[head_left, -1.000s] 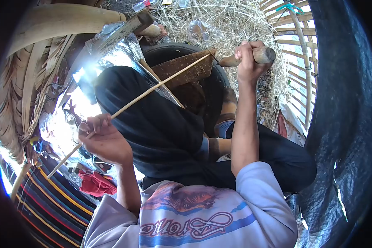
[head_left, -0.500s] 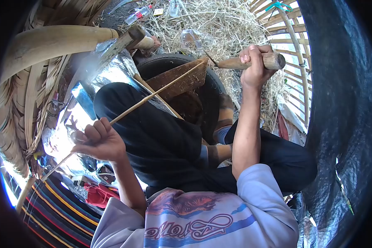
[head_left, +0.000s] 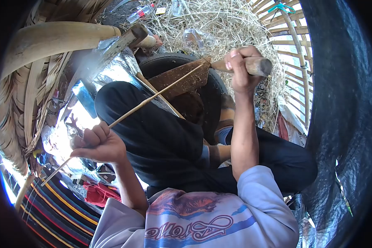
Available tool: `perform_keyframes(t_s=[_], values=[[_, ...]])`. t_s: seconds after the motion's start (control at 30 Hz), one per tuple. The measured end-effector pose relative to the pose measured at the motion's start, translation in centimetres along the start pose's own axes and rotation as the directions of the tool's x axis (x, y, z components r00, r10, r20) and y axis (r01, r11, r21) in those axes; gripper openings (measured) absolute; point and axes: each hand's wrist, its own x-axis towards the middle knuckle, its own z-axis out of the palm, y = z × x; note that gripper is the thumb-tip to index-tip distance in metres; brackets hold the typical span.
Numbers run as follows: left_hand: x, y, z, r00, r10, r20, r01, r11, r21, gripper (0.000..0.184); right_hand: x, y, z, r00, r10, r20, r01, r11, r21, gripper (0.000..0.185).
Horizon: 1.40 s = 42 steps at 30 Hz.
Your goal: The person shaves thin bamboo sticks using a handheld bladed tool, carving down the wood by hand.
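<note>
Light: bright daylight, shining through the slats (head_left: 289,31) | Glare: foil (head_left: 126,66) burns white at left | Shadow: tyre (head_left: 169,58) hollow and trousers (head_left: 153,128) near black, tarp (head_left: 339,103) dark with faint sheen | Haze: pale smudge, upper left | Lens: fisheye bends edges, black corners, blue fringe lower left | Focus: straw (head_left: 235,20) fairly crisp

Two bare hands: one left hand (head_left: 98,144), one right hand (head_left: 244,70). One thin stick (head_left: 144,102); one wooden-handled tool (head_left: 258,66). One black tire (head_left: 161,59), one brown board (head_left: 186,78) reaching its upper right edge. One red-labelled plastic bottle (head_left: 140,13) near the straw's (head_left: 227,25) upper left corner. One turquoise tie (head_left: 281,7) at one bamboo lattice's (head_left: 300,53) upper edge.
</note>
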Motion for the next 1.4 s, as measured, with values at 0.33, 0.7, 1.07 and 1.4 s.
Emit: perform_keyframes(t_s=[0.33, 0.7, 1.07, 1.4], values=[[-0.5, -0.4, -0.2, 0.988, 0.07, -0.139, -0.04, 0.977, 0.209, 0.044, -1.1, 1.5, 0.5, 0.999, -0.022, 0.032, 0.024, 0.997, -0.079, 0.021], [-0.9, 0.0, -0.3, 0.989, 0.045, -0.14, -0.016, 0.978, 0.206, 0.045, -1.9, 1.1, 0.2, 1.0, 0.011, 0.015, -0.01, 0.995, -0.097, 0.018], [-1.2, -0.4, 0.0, 0.972, 0.095, -0.214, -0.018, 0.942, 0.337, 0.046, -1.1, 2.0, -0.4, 0.997, -0.047, -0.057, 0.044, 0.997, -0.055, 0.017], [-1.4, -0.1, -0.2, 0.968, 0.083, -0.238, -0.003, 0.948, 0.318, 0.046, -1.3, 2.1, -0.1, 0.997, 0.041, -0.072, -0.041, 0.999, 0.002, 0.019]])
